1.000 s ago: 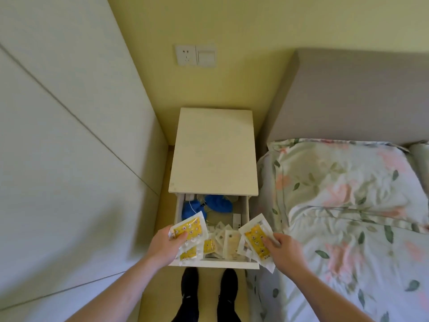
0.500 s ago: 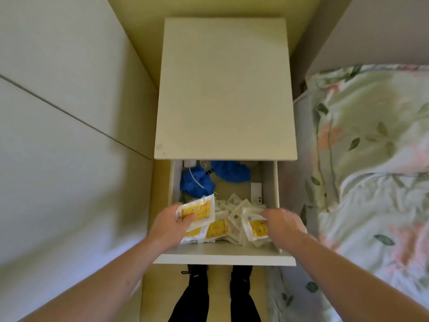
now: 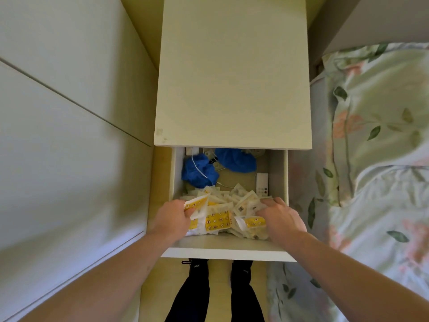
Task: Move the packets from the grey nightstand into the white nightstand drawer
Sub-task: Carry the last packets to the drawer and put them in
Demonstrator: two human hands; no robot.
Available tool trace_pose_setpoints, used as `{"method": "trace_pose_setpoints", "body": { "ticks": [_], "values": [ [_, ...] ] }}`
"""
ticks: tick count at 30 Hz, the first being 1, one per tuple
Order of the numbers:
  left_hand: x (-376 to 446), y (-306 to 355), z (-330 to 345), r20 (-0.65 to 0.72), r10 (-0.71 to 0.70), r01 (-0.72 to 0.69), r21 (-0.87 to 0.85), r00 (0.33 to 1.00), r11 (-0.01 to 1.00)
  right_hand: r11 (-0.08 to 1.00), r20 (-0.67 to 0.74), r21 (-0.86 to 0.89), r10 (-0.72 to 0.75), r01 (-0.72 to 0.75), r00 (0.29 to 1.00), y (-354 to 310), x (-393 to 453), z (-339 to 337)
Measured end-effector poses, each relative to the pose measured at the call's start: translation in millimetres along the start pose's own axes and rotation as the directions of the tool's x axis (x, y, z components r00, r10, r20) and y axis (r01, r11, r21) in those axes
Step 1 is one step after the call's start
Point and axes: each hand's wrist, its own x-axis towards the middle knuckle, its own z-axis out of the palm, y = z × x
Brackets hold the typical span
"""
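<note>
The white nightstand (image 3: 232, 73) stands beside the bed (image 3: 376, 140) with its drawer (image 3: 228, 248) open, the packets (image 3: 222, 210) lie piled inside at the front, the left hand (image 3: 173, 217) grips one yellow packet (image 3: 196, 203), and the right hand (image 3: 282, 217) rests on the pile with curled fingers.

Head view: worn on the person's head, facing steeply down, close over the open drawer (image 3: 228, 248) of the white nightstand (image 3: 232, 73).
Edges: wall left, bed (image 3: 376, 140) right, the person's legs below.
Shared views: only one.
</note>
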Motion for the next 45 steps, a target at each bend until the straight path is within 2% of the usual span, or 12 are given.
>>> {"method": "trace_pose_setpoints", "body": {
  "ticks": [4, 11, 13, 20, 22, 24, 28, 32, 35, 39, 45],
  "values": [
    [-3.1, 3.7, 0.5, -0.042, 0.034, -0.033, 0.035, 0.999, 0.999, 1.000, -0.051, 0.011, -0.007, 0.008, 0.999, 7.1, -5.8, -6.5],
    [-11.4, 6.8, -17.6, -0.104, 0.098, -0.109, -0.108, 0.990, 0.988, 0.991, -0.012, -0.046, -0.123, 0.122, 0.992, 17.0, 4.9, -36.4],
    [-11.5, 8.8, -27.7, -0.121, 0.139, -0.152, -0.102, 0.983, 0.983, 0.987, 0.011, -0.062, -0.148, 0.149, 0.989, 14.9, 10.3, -42.8],
    [-3.5, 17.9, -47.0, 0.096, 0.288, -0.295, 0.058, 0.953, 0.954, 0.912, 0.108, -0.345, -0.196, 0.221, 0.975, 3.8, 21.4, -34.1],
    [-1.2, 24.9, -48.0, 0.183, 0.313, -0.352, 0.245, 0.932, 0.903, 0.900, 0.114, -0.387, -0.173, 0.203, 0.978, 1.2, 19.3, -25.6],
    [0.2, 32.4, -46.9, 0.227, 0.347, -0.414, 0.442, 0.910, 0.796, 0.909, 0.106, -0.375, -0.153, 0.182, 0.982, -0.7, 16.2, -16.1],
    [7.3, 42.0, -33.7, 0.253, 0.389, -0.460, 0.578, 0.886, 0.674, 0.942, 0.048, -0.294, -0.157, 0.164, 0.986, -2.9, 8.2, 3.4],
    [14.0, 40.0, -15.0, 0.235, 0.380, -0.440, 0.611, 0.895, 0.658, 0.954, 0.053, -0.261, -0.140, 0.149, 0.989, -2.5, 2.5, 20.4],
    [13.5, 34.6, -1.5, 0.277, 0.299, -0.407, 0.663, 0.913, 0.628, 0.957, 0.056, -0.262, -0.111, 0.122, 0.992, -1.4, 2.0, 27.8],
    [10.8, 26.3, 10.8, 0.261, 0.224, -0.344, 0.671, 0.939, 0.656, 0.968, 0.034, -0.240, -0.067, 0.073, 0.997, -2.0, 2.9, 28.4],
    [7.8, 17.8, 15.4, 0.188, 0.230, -0.295, 0.690, 0.955, 0.661, 1.000, -0.065, -0.021, 0.018, -0.019, 0.998, -7.3, 2.1, 29.8]
  ]
}}
